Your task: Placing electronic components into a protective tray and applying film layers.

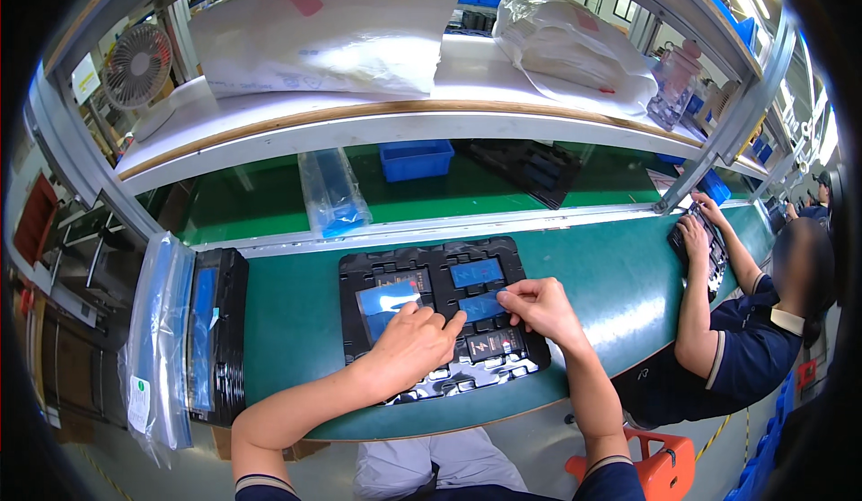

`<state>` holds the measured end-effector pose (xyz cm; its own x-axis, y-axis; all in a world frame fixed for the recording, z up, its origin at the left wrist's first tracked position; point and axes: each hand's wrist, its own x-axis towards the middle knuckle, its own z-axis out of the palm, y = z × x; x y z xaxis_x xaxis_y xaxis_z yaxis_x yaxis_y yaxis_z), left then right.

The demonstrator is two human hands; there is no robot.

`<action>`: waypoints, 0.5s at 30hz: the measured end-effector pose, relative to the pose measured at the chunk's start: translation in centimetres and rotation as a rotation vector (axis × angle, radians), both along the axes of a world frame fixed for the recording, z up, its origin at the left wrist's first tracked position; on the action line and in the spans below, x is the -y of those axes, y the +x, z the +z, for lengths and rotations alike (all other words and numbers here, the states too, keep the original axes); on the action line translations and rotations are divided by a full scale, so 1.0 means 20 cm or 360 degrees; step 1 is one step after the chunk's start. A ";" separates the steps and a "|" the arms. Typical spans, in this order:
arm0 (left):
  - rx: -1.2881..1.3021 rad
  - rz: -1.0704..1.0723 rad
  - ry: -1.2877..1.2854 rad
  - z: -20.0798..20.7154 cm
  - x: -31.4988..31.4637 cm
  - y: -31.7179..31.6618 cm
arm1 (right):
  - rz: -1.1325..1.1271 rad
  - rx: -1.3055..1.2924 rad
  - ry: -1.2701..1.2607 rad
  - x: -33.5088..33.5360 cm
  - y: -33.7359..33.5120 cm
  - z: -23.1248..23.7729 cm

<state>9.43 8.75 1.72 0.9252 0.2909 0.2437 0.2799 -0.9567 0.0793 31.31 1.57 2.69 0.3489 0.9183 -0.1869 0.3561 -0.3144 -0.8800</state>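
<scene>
Both forearms rising from lower edge. Left hand [409,344] pressed, fingers curled, on black tray [359,272] at centre; right hand [537,308] pinching blue film [480,306]. Judged midway: some pockets film-covered, lower ones bare.

Short dark navy sleeves with striped cuffs; bare forearms; light grey trousers.

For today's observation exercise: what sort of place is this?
Probably an electronics assembly line: a long green workbench, a black compartmented tray under both hands, stacked trays, and a co-worker alongside.
</scene>
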 end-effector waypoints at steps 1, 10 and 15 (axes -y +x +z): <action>-0.0001 -0.0004 0.0001 0.00 0.00 0.00 | -0.0004 -0.0001 0.0001 0.00 0.00 0.00; 0.0083 -0.0044 0.0039 -0.01 -0.01 0.00 | 0.0004 0.0161 0.0077 0.00 -0.02 -0.01; 0.0066 -0.0038 0.0046 -0.01 0.00 0.00 | 0.0003 0.0281 0.0151 -0.01 -0.02 -0.02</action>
